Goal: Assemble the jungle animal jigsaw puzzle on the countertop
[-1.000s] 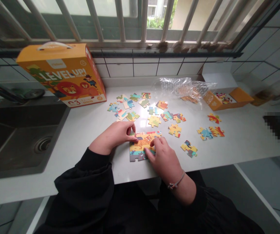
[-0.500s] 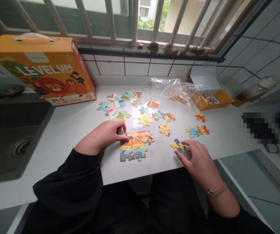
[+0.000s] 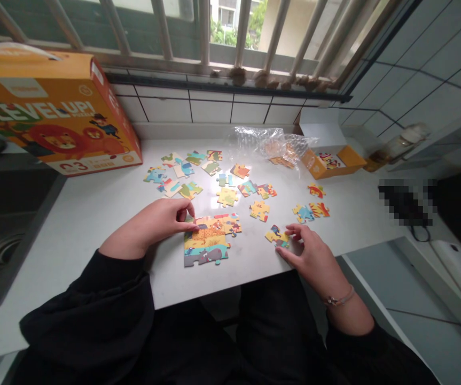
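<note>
A partly joined jigsaw puzzle (image 3: 210, 243) with a leopard and a grey hippo lies flat near the counter's front edge. The thumb and curled fingers of my left hand (image 3: 170, 222) pinch its upper left corner and cover part of it. To the right, my right hand (image 3: 312, 251) has its thumb and fingers around a yellow puzzle piece (image 3: 276, 235) with a dark blue figure, which is on or just above the counter. Loose puzzle pieces (image 3: 227, 197) are scattered behind the joined part, and two lie together, a blue piece (image 3: 303, 213) and an orange striped piece (image 3: 319, 209).
An orange puzzle box (image 3: 57, 117) stands at the back left beside a sink (image 3: 14, 235). Crumpled clear plastic (image 3: 262, 140) and a small open orange box (image 3: 334, 163) are at the back. A glass bottle (image 3: 398, 144) is at the right, and window bars (image 3: 204, 32) rise behind.
The camera view has turned slightly right, so everything sits farther left in the picture. Both hands keep nearly the same place by the puzzle and the yellow piece.
</note>
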Motion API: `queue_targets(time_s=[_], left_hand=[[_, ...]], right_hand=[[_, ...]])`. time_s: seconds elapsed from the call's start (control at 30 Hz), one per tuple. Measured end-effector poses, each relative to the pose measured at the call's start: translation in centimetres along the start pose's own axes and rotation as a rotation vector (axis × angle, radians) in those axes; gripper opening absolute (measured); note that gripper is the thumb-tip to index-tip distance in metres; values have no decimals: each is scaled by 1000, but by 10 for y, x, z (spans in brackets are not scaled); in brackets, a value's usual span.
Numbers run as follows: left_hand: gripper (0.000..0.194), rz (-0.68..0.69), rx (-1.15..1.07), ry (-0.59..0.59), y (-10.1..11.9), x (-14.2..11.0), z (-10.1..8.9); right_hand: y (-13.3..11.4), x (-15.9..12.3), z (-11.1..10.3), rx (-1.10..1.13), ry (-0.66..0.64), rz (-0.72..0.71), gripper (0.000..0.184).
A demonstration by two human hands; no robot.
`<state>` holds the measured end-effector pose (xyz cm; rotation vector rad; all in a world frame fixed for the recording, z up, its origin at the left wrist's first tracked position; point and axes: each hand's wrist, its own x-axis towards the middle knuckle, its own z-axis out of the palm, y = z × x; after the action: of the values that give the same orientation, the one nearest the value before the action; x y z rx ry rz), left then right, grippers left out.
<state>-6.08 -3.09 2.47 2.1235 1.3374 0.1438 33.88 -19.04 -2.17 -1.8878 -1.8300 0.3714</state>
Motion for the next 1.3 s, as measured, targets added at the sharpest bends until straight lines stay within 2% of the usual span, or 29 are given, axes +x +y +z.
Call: queue_targets(time_s=[0.13,0.33,0.47,0.6,0.8,0.9,1.03,1.17,1.3], left_hand=[[29,2,5,-6,0,0,0],[29,15,15,7,-3,1,1],[30,25,22,2,-6,2,2],[30,23,26,3,-7,2,2],[28,35,25,1,-6,1,2],[28,34,13,-4,-5,1,2],[28,26,10,-12,-6,0,2],[28,31,-7,-14,-7,1,2],[30,31,-9,-9,-7,1,3]], right_hand=[[-3,1,3,1,9,22,54],[-18,-3,17,-178,102,56,48],[-18,-4,12,-150,55,-53,49],[-4,0,-1,-103,-30,-194,50],[3,10,-9,-39,-136,-233,46],[-6,11,-10,-25,-144,-273,39],[-25,10,-6,17,-162,-291,39],[-48,12,8,115,-194,-363,39],[-66,19,27,162,-205,-462,29]])
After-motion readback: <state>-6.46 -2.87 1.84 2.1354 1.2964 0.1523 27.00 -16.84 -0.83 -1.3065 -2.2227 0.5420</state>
